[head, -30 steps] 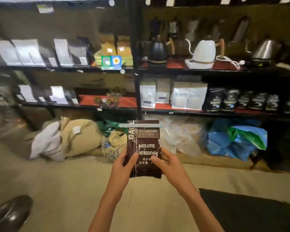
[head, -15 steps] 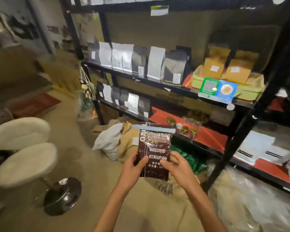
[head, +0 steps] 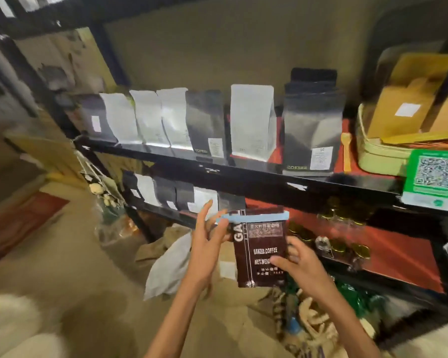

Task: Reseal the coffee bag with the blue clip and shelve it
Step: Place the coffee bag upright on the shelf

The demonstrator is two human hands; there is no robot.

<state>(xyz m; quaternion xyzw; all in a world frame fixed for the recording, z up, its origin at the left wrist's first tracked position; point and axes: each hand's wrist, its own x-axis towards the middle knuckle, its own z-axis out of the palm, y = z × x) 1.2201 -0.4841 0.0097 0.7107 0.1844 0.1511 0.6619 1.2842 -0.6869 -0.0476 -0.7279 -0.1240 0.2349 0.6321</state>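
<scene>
A dark brown coffee bag [head: 260, 250] printed "BAKED.COFFEE" is held upright in front of the black shelf unit [head: 243, 177]. A light blue clip [head: 254, 217] is clamped across its folded top. My right hand [head: 299, 264] grips the bag's lower right side, thumb across the front. My left hand [head: 208, 241] is at the bag's upper left edge, by the end of the clip, with its fingers spread. The bag hangs just below the front rail of the middle shelf.
White, silver and black coffee bags [head: 251, 125] stand in a row on the middle shelf, more on the lower shelf [head: 166, 195]. A green tray with kraft boxes [head: 398, 117] and a QR sign [head: 435, 174] are at right. Small jars [head: 342, 244] sit on a red mat. Burlap sacks [head: 243, 306] lie on the floor.
The view has come closer to the left shelf section. The bag has risen toward the shelf rail. My left hand has slid from the bag's lower side up to the clip end.
</scene>
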